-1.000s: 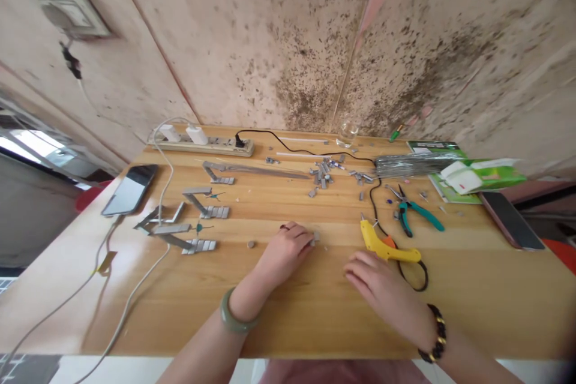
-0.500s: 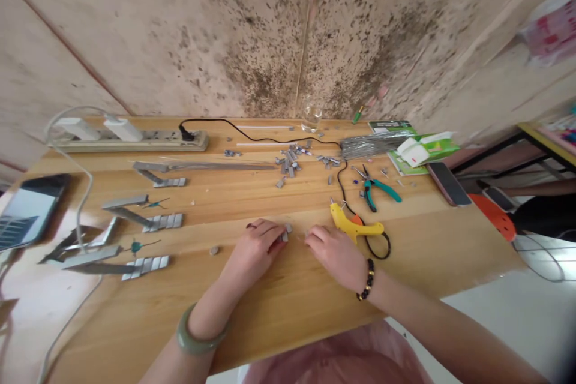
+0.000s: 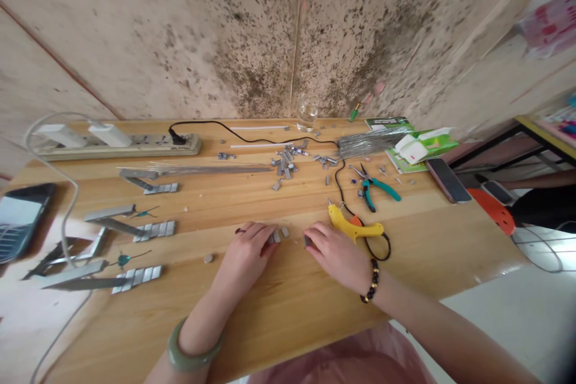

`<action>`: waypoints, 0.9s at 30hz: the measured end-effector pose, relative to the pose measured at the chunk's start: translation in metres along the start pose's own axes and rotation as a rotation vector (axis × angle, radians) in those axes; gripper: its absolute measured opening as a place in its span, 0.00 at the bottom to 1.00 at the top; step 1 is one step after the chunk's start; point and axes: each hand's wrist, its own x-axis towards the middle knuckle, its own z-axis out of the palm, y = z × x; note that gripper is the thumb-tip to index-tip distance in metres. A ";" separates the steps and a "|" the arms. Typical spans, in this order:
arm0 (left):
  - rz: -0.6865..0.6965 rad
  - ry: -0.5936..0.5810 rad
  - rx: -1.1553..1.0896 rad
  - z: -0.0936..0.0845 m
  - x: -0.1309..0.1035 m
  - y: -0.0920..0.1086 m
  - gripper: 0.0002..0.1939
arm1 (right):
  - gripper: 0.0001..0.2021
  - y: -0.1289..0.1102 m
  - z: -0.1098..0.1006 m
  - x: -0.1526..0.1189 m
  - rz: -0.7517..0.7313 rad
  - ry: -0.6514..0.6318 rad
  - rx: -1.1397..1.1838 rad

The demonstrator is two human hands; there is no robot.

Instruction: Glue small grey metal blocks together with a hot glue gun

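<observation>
My left hand (image 3: 247, 250) rests low on the wooden table (image 3: 261, 324), its thumb and fingers closed round small grey blocks (image 3: 275, 236). Just beyond those fingertips a single grey block (image 3: 285, 231) lies loose. My right hand (image 3: 335, 252) pinches another small grey piece (image 3: 308, 240), mostly covered by the fingers. Close beside that hand lies a yellow glue gun (image 3: 355, 227). A round grey piece (image 3: 208, 258) sits to the left of my left hand.
Loose grey pieces (image 3: 284, 163) are piled farther back. Teal-handled pliers (image 3: 380, 188), a bundle of wires (image 3: 369, 143), a glass (image 3: 306, 117) and a phone (image 3: 449, 180) lie around. Grey assembled strips (image 3: 137, 278) and a power strip (image 3: 153, 149) are on the left.
My hands are slightly farther apart. A grey piece now shows in my right fingertips, and the loose block stands apart from those in my left hand. The view has shifted slightly.
</observation>
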 end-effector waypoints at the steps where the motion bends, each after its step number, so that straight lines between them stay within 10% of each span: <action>1: -0.002 -0.005 -0.001 0.000 0.000 0.000 0.09 | 0.09 -0.001 0.000 0.001 0.008 -0.007 0.000; 8: -0.045 -0.067 0.046 -0.004 0.000 -0.001 0.08 | 0.09 0.001 -0.017 -0.004 0.004 0.017 0.011; 14: -0.066 -0.040 0.039 -0.005 0.000 -0.003 0.07 | 0.16 0.048 -0.033 -0.040 0.097 0.193 -0.119; 27: -0.182 0.007 -0.232 -0.010 0.002 -0.005 0.11 | 0.23 0.085 -0.009 -0.059 0.108 0.185 -0.337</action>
